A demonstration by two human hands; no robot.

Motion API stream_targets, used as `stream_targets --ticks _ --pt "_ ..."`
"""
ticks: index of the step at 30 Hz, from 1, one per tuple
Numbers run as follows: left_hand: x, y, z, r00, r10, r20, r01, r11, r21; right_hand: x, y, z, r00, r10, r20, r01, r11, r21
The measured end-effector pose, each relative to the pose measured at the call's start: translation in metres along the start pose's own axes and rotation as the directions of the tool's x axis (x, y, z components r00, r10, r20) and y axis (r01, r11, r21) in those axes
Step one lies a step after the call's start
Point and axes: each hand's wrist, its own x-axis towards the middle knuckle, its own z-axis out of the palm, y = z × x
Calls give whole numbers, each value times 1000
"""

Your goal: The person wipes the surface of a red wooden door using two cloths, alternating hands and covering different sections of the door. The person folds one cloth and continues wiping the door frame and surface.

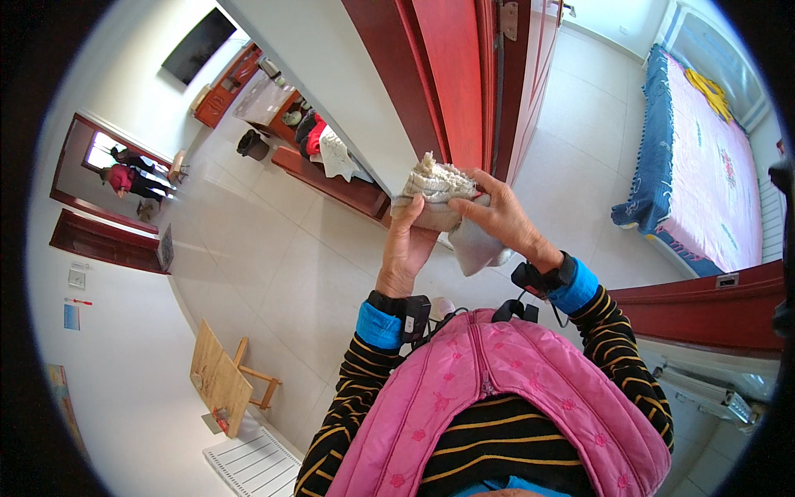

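Observation:
My left hand (404,253) and my right hand (507,217) are closed around a folded off-white cloth (439,214) in front of my chest. Its top is shaggy and cream-coloured, with layered folds beneath. A smooth grey-white part hangs down below my right hand, rounded somewhat like a sock's toe. My left thumb presses the near side of the folds, while my right fingers grip the right end. The fingers behind the cloth are partly hidden. Each wrist wears a black strapped device over a blue cuff.
Just beyond my hands stands a red wooden door frame (460,91). A bed (714,166) with a pink sheet is at right. To the left are a red bench (331,184) with clothes, a black bin (252,146), a small wooden table (217,377) and two distant people (128,178).

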Motion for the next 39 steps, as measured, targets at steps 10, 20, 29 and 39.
stream_targets --ticks 10,20,29,39 --pt "4 -6 -16 991 -14 -131 2 996 -92 -3 -2 5 982 -178 62 188 956 -226" --pt "7 -8 -19 993 -54 -101 42 993 -109 -4 -3 8 937 -265 228 349 665 -660" --pt "2 3 -1 999 -21 44 23 999 -40 1 4 -6 998 -55 -42 51 994 -95" --pt "4 -3 7 994 -88 66 90 996 -30 4 0 -18 999 31 31 -39 952 303"
